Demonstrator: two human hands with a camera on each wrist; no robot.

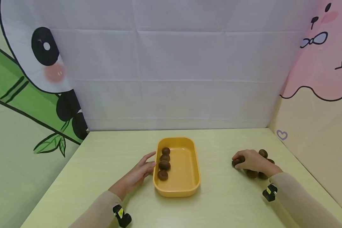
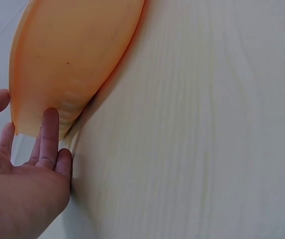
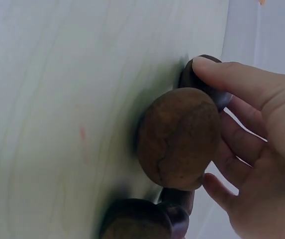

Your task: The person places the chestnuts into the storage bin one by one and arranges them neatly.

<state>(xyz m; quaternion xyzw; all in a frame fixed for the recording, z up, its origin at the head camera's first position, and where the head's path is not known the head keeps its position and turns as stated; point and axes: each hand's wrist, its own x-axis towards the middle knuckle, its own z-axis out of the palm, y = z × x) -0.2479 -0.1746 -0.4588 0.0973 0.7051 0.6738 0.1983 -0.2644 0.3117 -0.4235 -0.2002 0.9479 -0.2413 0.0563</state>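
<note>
A yellow plastic tray (image 1: 185, 192) stands on the table, with several dark brown rounded pieces (image 1: 164, 165) lined up along its left side. My left hand (image 1: 136, 175) is at the tray's left wall, fingers extended and fingertips right against it; the left wrist view shows them beside the tray's outer side (image 2: 72, 64). Over on the right, my right hand (image 1: 255, 161) pinches one dark brown rounded piece (image 1: 235, 163) between thumb and fingers. In the right wrist view the thumb lies on that piece (image 3: 207, 74), and a larger brown piece (image 3: 179, 139) partly hides the fingers.
More brown pieces (image 1: 263, 153) lie grouped around and under my right hand, close to the table's right side. A white sheet (image 1: 176, 79) hangs behind the pale table (image 1: 117, 142). Printed cartoon panels (image 1: 316, 126) flank both sides.
</note>
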